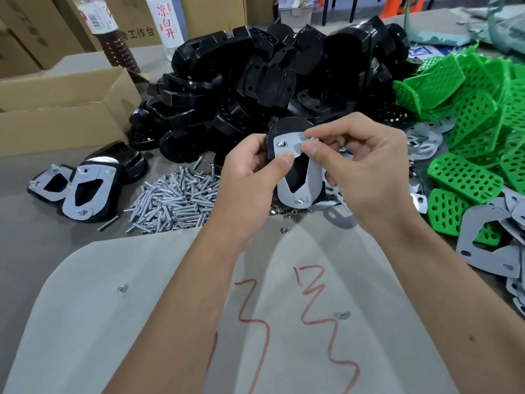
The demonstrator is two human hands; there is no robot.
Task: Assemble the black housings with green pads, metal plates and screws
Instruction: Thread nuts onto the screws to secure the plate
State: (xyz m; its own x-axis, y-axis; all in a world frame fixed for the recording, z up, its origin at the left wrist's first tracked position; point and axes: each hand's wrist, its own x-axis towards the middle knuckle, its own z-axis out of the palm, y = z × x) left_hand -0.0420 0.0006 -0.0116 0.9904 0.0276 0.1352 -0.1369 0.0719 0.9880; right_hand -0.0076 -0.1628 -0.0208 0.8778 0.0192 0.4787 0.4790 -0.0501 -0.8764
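My left hand (250,169) holds a black housing (287,129) upright above the table, thumb pressed on the grey metal plate (309,183) that lies on its face. Screw ends show at the plate's upper left and bottom holes. My right hand (360,163) pinches a small screw or nut (312,139) at the plate's upper right corner. A heap of loose screws (176,200) lies below left of the hands. Black housings (255,81) are piled behind. Green perforated pads (468,109) are heaped at the right, with metal plates (488,245) beside them.
Two assembled housings (76,191) lie at the left by an open cardboard box (62,109). Two bottles (167,21) stand at the back. A pale sheet with red scribbles (255,322) covers the near table, with loose nuts (284,230) on it.
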